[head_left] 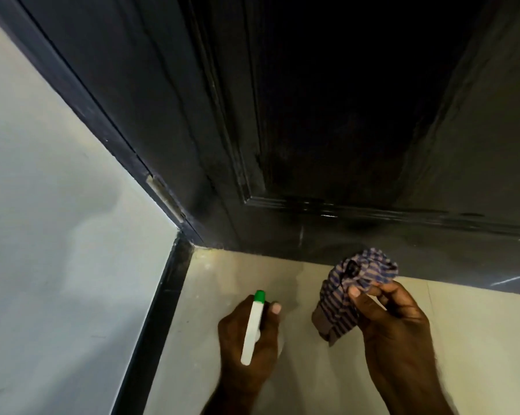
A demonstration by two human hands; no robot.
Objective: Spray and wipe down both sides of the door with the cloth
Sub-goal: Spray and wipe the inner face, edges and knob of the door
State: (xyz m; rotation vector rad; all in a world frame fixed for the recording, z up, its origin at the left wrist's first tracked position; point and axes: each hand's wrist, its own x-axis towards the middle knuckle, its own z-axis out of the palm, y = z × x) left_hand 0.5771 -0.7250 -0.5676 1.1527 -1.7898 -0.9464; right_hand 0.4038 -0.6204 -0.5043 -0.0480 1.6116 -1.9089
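A dark panelled door point(312, 130) fills the upper part of the head view, its bottom edge meeting the pale floor. Wet streaks shine along its lower moulding. My left hand point(246, 339) grips a white spray bottle point(252, 327) with a green nozzle that points toward the door's foot. My right hand point(393, 322) pinches a bunched blue-and-purple striped cloth point(354, 289), held just short of the door's bottom rail and apart from it.
A pale wall point(58, 205) runs down the left, with a black skirting strip point(159, 310) at its foot. The dark door frame point(82, 94) carries a worn hinge point(165, 199). Cream floor tiles point(477, 339) spread below the door.
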